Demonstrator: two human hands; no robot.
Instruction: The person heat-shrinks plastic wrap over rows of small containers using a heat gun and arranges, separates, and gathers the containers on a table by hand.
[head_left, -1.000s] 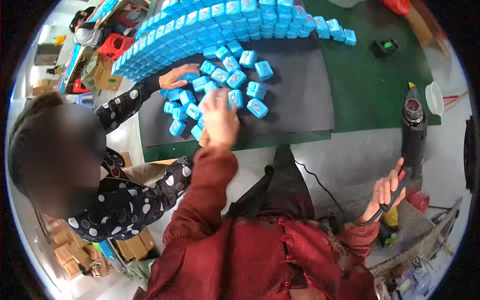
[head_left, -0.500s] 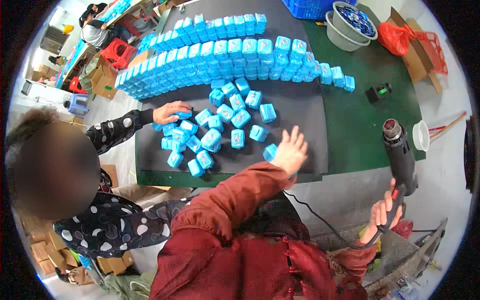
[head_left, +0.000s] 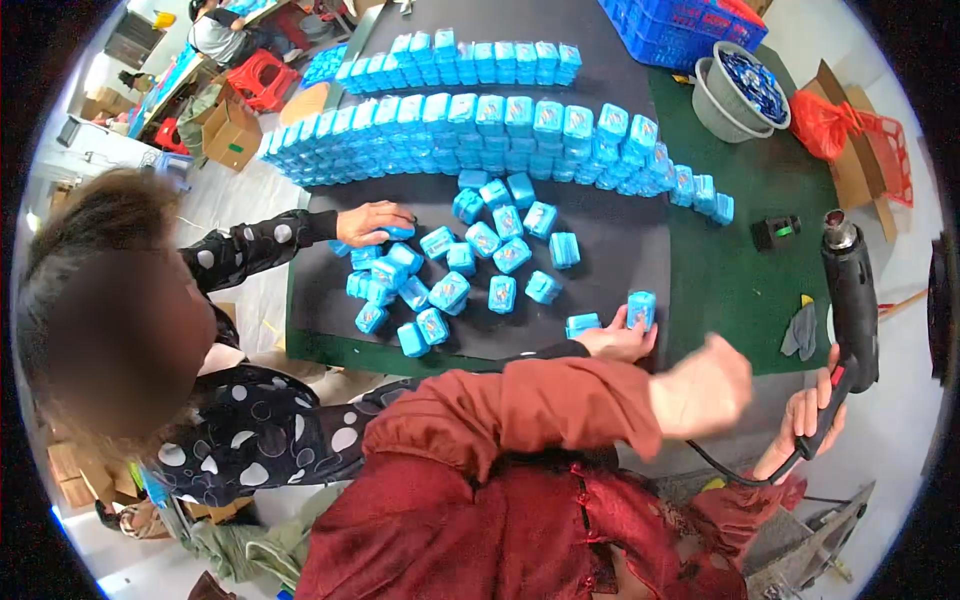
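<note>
My right hand (head_left: 800, 425) grips a black heat gun (head_left: 850, 300) by its handle, its metal nozzle pointing up, at the right side. My left hand (head_left: 703, 390) is in the air off the table's front edge, smeared by motion; its fingers look curled, but I cannot make out anything in them. Close by, a co-worker's hand (head_left: 622, 342) holds up a small blue wrapped pack (head_left: 641, 310), with another blue pack (head_left: 582, 325) beside it. The co-worker's other hand (head_left: 375, 222) rests on a pack at the left of a loose scatter of blue packs (head_left: 502, 294).
Long stacked rows of blue packs (head_left: 430, 140) stand behind the scatter on the dark mat. Grey buckets (head_left: 725, 115), a blue crate (head_left: 665, 35) and a red bag (head_left: 822, 125) are at the back right. A black object (head_left: 776, 232) and a grey cloth (head_left: 800, 332) lie on the green surface.
My left hand has moved right and toward me, away from a blue pack at the mat's edge. The co-worker's hand now appears there, holding a pack. The whole view has shifted somewhat.
</note>
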